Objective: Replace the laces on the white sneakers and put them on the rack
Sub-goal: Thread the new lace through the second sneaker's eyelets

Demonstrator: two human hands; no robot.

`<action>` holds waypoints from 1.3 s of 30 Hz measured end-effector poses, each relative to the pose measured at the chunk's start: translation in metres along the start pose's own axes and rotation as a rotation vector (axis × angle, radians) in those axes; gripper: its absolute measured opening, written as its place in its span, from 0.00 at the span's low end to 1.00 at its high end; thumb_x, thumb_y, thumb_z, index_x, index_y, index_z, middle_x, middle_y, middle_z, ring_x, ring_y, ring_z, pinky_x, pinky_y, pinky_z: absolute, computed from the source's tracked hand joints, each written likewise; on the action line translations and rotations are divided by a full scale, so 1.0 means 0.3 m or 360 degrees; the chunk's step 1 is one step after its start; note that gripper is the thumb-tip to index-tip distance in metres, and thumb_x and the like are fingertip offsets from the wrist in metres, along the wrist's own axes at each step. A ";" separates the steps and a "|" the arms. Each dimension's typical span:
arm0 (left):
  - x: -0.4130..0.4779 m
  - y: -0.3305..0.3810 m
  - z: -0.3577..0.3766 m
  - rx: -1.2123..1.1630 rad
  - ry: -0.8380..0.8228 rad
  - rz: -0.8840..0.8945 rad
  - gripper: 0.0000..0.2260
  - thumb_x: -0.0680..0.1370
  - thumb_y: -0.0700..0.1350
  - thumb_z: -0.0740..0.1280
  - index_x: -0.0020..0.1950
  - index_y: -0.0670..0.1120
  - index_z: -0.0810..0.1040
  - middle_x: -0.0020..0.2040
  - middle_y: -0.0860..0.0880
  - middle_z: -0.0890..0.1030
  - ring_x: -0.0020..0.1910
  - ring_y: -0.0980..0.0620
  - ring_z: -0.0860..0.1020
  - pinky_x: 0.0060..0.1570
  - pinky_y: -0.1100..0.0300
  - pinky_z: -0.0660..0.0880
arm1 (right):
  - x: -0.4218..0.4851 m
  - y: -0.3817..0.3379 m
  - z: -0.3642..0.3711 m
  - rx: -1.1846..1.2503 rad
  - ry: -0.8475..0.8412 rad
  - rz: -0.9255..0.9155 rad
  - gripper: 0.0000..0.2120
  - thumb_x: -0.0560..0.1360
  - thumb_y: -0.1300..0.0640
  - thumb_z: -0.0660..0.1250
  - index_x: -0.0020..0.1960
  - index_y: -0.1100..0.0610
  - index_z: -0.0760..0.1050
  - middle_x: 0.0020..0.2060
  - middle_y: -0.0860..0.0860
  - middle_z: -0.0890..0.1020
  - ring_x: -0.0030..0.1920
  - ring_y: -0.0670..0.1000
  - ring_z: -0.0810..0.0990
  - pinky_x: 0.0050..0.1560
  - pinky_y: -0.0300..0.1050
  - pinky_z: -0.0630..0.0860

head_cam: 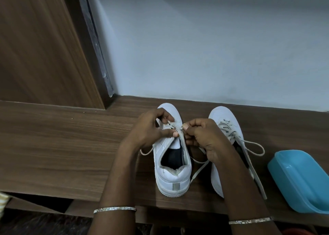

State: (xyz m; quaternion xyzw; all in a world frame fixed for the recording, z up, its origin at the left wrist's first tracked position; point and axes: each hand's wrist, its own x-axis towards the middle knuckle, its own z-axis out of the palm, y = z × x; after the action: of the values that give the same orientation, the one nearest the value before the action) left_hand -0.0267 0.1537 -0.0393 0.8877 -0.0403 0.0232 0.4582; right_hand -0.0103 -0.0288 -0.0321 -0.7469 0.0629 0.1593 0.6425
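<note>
The head camera sits near, above and behind the heels of the sneakers [173, 177], looking steeply down and forward. It faces the wall [195, 47] beyond their toes. The wooden top [62, 145] under them crosses the frame.

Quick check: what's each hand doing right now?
Left hand: pinches the lace over the left sneaker.
Right hand: pinches the same lace.
</note>
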 end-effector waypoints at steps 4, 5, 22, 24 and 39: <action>-0.029 -0.001 -0.023 0.0172 -0.0201 -0.0071 0.37 0.52 0.73 0.75 0.61 0.72 0.74 0.66 0.60 0.72 0.69 0.51 0.65 0.71 0.44 0.65 | -0.001 -0.036 -0.028 0.0321 0.0118 -0.0041 0.07 0.84 0.63 0.60 0.48 0.61 0.74 0.46 0.60 0.85 0.48 0.57 0.85 0.53 0.49 0.83; -0.034 0.002 -0.024 0.0187 -0.0265 -0.0094 0.39 0.51 0.73 0.74 0.62 0.72 0.74 0.68 0.60 0.69 0.72 0.50 0.61 0.72 0.45 0.62 | -0.005 -0.048 -0.042 0.0505 0.0093 -0.0024 0.08 0.85 0.63 0.58 0.48 0.60 0.72 0.45 0.60 0.85 0.49 0.57 0.86 0.56 0.52 0.82; -0.048 0.020 -0.027 0.0161 -0.0288 -0.0135 0.34 0.60 0.57 0.83 0.64 0.66 0.76 0.70 0.59 0.67 0.66 0.59 0.61 0.65 0.58 0.61 | -0.051 -0.082 -0.140 -0.0806 -0.0054 -0.0498 0.01 0.73 0.55 0.77 0.43 0.51 0.86 0.34 0.49 0.85 0.33 0.43 0.81 0.37 0.36 0.77; -0.048 0.019 -0.025 0.0171 -0.0276 -0.0125 0.33 0.59 0.58 0.83 0.63 0.66 0.77 0.69 0.58 0.67 0.67 0.58 0.62 0.62 0.59 0.61 | -0.038 -0.063 -0.085 -0.1086 -0.0090 -0.0571 0.03 0.72 0.57 0.77 0.45 0.50 0.86 0.34 0.45 0.84 0.38 0.41 0.82 0.44 0.37 0.77; -0.047 -0.018 -0.023 0.0232 -0.0177 -0.0217 0.41 0.43 0.80 0.72 0.56 0.77 0.75 0.69 0.60 0.63 0.71 0.47 0.62 0.69 0.40 0.67 | -0.066 -0.114 -0.239 -0.0422 -0.0157 -0.0360 0.06 0.68 0.70 0.69 0.38 0.64 0.85 0.40 0.51 0.88 0.46 0.47 0.84 0.50 0.42 0.74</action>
State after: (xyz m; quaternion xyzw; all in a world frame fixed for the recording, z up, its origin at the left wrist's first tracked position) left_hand -0.0403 0.1631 -0.0408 0.9192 -0.0034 -0.0543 0.3899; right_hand -0.0073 -0.0956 0.0152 -0.8187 -0.0746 0.1294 0.5544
